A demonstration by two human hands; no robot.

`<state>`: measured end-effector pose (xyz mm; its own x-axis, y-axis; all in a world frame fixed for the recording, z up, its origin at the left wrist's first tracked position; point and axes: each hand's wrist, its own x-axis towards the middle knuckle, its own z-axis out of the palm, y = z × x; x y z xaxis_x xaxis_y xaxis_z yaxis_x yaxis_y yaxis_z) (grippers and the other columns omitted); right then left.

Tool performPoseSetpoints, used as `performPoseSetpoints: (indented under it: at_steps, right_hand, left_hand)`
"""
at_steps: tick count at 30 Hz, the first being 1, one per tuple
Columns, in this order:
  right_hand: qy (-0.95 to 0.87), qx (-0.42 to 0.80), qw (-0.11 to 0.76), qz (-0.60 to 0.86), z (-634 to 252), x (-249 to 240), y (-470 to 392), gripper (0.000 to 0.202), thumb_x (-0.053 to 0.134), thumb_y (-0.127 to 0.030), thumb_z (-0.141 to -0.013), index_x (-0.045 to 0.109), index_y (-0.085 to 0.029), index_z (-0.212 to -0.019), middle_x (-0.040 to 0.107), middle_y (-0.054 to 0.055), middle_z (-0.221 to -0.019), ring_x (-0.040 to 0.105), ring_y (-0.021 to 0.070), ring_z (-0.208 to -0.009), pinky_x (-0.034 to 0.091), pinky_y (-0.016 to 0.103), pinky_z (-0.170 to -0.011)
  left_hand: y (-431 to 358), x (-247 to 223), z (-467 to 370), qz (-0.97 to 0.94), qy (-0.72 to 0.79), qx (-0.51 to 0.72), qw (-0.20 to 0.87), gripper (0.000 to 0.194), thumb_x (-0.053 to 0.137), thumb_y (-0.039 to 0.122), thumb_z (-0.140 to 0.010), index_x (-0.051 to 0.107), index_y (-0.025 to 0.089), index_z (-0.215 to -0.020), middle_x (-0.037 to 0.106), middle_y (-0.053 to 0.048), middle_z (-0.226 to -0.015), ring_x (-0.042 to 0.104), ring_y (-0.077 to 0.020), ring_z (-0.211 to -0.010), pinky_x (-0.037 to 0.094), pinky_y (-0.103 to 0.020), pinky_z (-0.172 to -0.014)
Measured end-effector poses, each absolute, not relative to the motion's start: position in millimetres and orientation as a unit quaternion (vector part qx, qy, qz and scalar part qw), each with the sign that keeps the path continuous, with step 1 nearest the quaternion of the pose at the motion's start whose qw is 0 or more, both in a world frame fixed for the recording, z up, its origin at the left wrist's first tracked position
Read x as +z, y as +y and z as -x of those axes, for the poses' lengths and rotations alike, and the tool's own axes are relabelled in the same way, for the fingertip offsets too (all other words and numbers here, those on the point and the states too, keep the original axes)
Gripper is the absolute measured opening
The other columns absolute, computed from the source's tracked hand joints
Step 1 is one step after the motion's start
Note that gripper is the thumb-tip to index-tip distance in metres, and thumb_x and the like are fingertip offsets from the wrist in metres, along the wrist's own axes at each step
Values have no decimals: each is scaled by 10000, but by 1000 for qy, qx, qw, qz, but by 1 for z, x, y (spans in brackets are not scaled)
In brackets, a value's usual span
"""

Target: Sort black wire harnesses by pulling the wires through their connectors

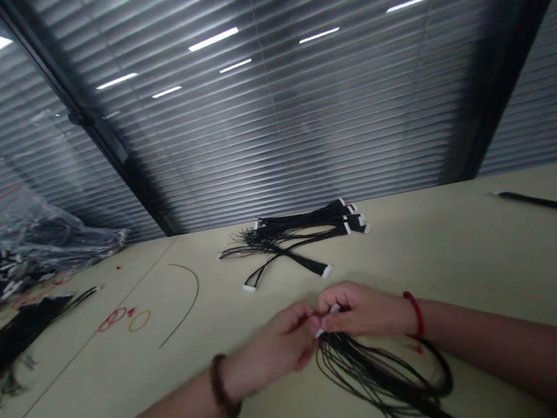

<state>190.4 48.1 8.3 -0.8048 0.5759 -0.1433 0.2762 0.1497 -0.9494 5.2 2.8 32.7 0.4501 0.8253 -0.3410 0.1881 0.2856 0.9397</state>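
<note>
My left hand [285, 340] and my right hand [353, 310] meet in front of me, fingertips pinched around a small white connector. It ends a black wire harness [370, 370], whose loose wires loop down and to the right beneath my right forearm. Both hands are closed, and the fingers partly cover the connector. Beyond them on the table lies a pile of black wire harnesses [304, 223] with white connectors. One harness [303, 262] lies crossed over at the near side of that pile.
A single black wire [198, 294] curves on the table [458, 252] to the left. Near it are red rubber bands [112, 319] and a yellow band [139, 321]. Black cable bundles [20, 329] and a clear plastic bag [56, 235] occupy the far left. Window blinds [299, 116] stand behind.
</note>
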Motion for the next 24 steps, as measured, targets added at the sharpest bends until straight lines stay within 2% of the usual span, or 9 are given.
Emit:
performPoseSetpoints:
  at_steps: [3,10,14,18,21,24]
  right_hand:
    - [-723,610,160,281,-188,7,50,281,500,-371,-909,567,-114,-999,586,23,-849,563,88,-671,494,243,-599]
    - [-702,649,213,203,-190,-2,65,326,597,-280,-837,488,-143,-1112,532,13,-885,534,113,-754,466,273,-670]
    - [-700,653,208,201,-186,-9,64,378,654,-216,-775,459,-161,-1094,514,-7,-852,501,80,-727,422,218,-646]
    - [-702,648,212,207,-184,-8,63,371,662,-243,-776,475,-150,-1083,545,10,-891,537,103,-771,451,253,-682]
    - [-711,637,214,207,-185,-8,66,278,639,-276,-808,541,-127,-1020,567,16,-880,559,116,-759,485,284,-681]
    - [-720,618,228,221,-186,-12,69,196,586,-297,-857,572,-114,-927,574,10,-835,561,101,-718,491,269,-659]
  left_hand:
    - [1,23,-3,-547,474,265,637,356,594,506,-767,476,171,-793,482,63,-582,344,-40,-398,230,-180,-370]
    - [15,24,10,-525,465,251,667,254,517,375,-829,554,125,-857,573,4,-606,338,-28,-375,219,-164,-348]
    - [17,19,15,-498,469,251,685,244,501,376,-827,533,157,-931,598,9,-555,357,-40,-339,217,-152,-328]
    - [17,14,18,-482,461,269,695,268,543,383,-798,518,171,-960,611,9,-570,422,-50,-354,263,-143,-333]
    - [18,7,18,-478,427,278,715,290,591,403,-777,488,182,-932,617,13,-574,430,-50,-357,250,-132,-320]
    - [22,-3,17,-505,366,278,730,356,598,494,-763,461,185,-872,626,9,-552,392,-47,-307,248,-143,-288]
